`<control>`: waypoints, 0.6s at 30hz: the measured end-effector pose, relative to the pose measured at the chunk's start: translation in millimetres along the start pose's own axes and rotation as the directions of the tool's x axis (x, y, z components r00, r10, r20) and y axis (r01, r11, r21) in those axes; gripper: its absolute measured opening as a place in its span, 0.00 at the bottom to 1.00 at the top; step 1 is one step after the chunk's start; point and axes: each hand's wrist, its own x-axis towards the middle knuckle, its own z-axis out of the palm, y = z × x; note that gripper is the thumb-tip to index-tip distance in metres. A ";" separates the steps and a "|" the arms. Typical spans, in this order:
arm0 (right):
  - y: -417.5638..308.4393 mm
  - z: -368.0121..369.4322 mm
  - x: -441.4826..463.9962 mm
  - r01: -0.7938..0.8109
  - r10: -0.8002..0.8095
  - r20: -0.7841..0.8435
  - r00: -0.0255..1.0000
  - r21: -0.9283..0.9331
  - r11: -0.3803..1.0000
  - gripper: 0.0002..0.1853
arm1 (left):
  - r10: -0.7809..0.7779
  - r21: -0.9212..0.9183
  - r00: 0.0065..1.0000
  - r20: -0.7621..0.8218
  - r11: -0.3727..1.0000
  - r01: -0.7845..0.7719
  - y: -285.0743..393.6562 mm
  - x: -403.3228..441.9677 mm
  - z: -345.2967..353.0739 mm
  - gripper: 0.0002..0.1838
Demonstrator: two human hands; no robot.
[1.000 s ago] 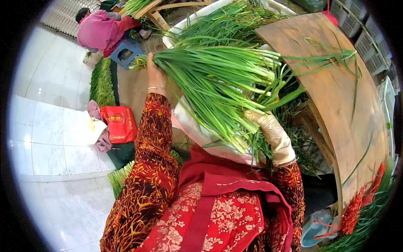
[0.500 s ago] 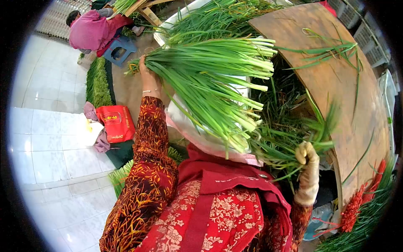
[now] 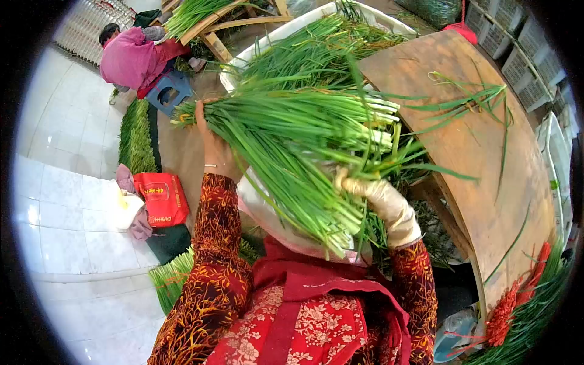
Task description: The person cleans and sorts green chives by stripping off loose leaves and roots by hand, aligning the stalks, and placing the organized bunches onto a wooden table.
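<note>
A large fanned bunch of garlic chives [image 3: 286, 121] lies across the middle of the view, leaf tips to the left and pale stem ends to the right. My bare left hand [image 3: 210, 140] is closed around the bunch near its leaf tips. My gloved right hand [image 3: 377, 194] is at the stem-end side, fingers curled on some loose, blurred chive leaves; its fingertips are partly hidden among the greens. Beneath the bunch a white plastic-covered surface [image 3: 261, 201] shows at my lap.
A white tub [image 3: 228, 79] heaped with greens stands ahead. A curved wooden board [image 3: 462, 140] with stray leaves lies to the right, red ties [image 3: 508, 307] near its lower edge. At left are a red bag [image 3: 161, 199] and a person in pink [image 3: 131, 58] on a blue stool [image 3: 170, 91].
My right hand has swung left and up from beside the board to the stem ends of the bunch. My left hand keeps its hold and appears slightly lower in view.
</note>
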 end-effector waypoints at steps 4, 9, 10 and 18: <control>17.6 -5.3 -44.7 -0.013 0.015 0.025 1.000 -0.062 0.998 0.14 | 0.014 -0.110 1.000 0.008 0.994 -0.013 4.3 -19.6 26.1 0.14; 50.5 -51.3 -130.2 0.054 -0.078 -0.361 0.929 -0.077 0.996 0.15 | 0.121 -0.232 0.981 0.150 0.969 -0.084 13.3 -5.5 30.8 0.09; 47.2 -51.7 -135.2 -0.044 0.062 -0.561 0.825 0.046 0.998 0.15 | 0.132 -0.333 0.965 0.227 0.942 -0.051 18.2 -2.2 34.6 0.08; 65.8 -93.2 -16.7 0.422 -0.409 -0.441 0.799 -0.073 0.904 0.25 | 0.250 -0.630 0.811 0.528 0.756 0.177 48.1 -4.8 114.3 0.09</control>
